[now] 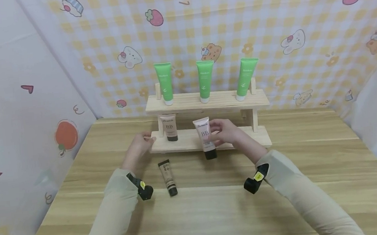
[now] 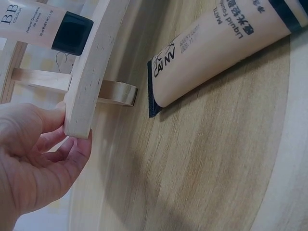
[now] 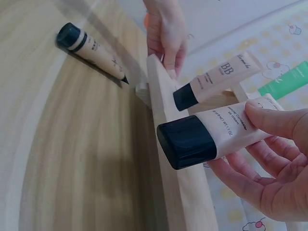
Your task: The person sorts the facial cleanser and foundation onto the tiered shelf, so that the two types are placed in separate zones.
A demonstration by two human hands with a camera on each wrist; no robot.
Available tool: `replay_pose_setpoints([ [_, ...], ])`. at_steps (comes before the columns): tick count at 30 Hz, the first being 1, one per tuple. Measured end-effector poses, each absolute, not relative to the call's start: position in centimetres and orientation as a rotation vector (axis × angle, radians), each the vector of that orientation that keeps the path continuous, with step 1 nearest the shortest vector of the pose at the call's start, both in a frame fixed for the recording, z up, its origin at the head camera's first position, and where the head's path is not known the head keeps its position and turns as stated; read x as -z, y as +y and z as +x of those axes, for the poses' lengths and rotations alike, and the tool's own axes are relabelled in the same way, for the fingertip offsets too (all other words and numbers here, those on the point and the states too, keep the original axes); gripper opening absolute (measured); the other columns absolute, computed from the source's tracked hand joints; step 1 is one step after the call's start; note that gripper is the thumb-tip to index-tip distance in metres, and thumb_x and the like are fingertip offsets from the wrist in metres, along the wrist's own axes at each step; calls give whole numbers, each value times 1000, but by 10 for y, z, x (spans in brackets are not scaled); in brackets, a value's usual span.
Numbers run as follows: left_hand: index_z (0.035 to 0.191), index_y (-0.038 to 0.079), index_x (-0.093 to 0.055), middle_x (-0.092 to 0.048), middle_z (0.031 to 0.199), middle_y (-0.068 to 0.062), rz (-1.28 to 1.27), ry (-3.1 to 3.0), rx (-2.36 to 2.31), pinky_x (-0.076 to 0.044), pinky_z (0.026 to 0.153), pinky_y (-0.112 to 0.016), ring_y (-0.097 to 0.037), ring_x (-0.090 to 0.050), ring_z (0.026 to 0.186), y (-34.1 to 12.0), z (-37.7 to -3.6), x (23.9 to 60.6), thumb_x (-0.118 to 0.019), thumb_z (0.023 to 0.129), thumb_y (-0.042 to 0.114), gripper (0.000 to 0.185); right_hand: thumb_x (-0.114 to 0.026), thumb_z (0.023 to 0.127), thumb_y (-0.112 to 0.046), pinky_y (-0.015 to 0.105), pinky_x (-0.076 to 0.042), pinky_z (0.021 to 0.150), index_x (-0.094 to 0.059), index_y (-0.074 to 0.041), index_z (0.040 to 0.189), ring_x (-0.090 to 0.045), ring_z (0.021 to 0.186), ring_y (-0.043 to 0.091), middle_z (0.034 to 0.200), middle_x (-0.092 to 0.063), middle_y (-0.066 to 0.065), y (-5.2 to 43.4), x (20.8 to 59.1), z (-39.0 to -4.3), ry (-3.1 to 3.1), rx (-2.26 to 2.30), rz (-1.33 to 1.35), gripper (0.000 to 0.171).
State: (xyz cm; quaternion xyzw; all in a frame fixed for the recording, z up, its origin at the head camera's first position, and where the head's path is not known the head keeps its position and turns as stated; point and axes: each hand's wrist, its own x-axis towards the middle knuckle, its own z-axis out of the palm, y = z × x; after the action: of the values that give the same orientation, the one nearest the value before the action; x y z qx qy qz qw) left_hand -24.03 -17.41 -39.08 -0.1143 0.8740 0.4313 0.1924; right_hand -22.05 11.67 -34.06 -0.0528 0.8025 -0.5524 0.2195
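My right hand (image 1: 225, 132) holds a pale pink BB cream tube (image 1: 205, 133) with a black cap, thumb on one side and fingers on the other. The tube (image 3: 226, 127) is upright, its cap in front of the lower shelf board's edge in the head view. With thumb and fingers, my left hand (image 1: 140, 144) grips the left end of the lower board of a two-tier wooden rack (image 1: 191, 140). Beside it, a second BB cream tube (image 1: 170, 128) stands cap down on that board. A beige liquid foundation tube (image 1: 167, 177) with black ends lies on the table before the rack.
Three green tubes, left (image 1: 165, 82), middle (image 1: 206, 80) and right (image 1: 246, 77), stand on the upper board (image 1: 187, 101); the right one leans. A patterned cloth (image 1: 179, 30) hangs right behind the rack. A pale sheet (image 1: 199, 219) covers the table's near middle.
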Motion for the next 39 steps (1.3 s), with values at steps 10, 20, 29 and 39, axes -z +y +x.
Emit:
replay_pose_setpoints([
  [10, 139, 2, -31, -43, 134, -24, -310, 2465, -1199, -37, 104, -45, -35, -43, 123, -176, -241, 392, -41, 97, 25, 49, -67, 80, -6, 35, -56, 79, -45, -1, 129, -59, 107, 28, 126, -55, 22, 124, 336, -228, 2250, 1585, -123, 54],
  [20, 139, 1, -30, -43, 133, -25, -299, 2460, -1223, -37, 104, -44, -35, -44, 122, -177, -240, 392, -40, 97, 24, 49, -68, 80, -8, 35, -51, 90, -49, -1, 125, -53, 116, 28, 126, -56, 20, 127, 343, -235, 2330, 1719, -104, 50],
  [29, 140, 3, -30, -43, 134, -23, -321, 2455, -1225, -37, 104, -46, -35, -45, 122, -175, -240, 392, -41, 97, 24, 49, -69, 79, -8, 40, -42, 102, -49, -1, 121, -51, 120, 29, 127, -55, 18, 131, 353, -240, 2391, 1747, -71, 47],
  [39, 140, 3, -30, -43, 133, -24, -292, 2481, -1219, -37, 104, -46, -35, -45, 121, -175, -241, 395, -41, 97, 24, 49, -68, 80, -12, 40, -40, 103, -48, -3, 124, -49, 121, 30, 129, -53, 18, 136, 364, -239, 2413, 1718, -137, 49],
])
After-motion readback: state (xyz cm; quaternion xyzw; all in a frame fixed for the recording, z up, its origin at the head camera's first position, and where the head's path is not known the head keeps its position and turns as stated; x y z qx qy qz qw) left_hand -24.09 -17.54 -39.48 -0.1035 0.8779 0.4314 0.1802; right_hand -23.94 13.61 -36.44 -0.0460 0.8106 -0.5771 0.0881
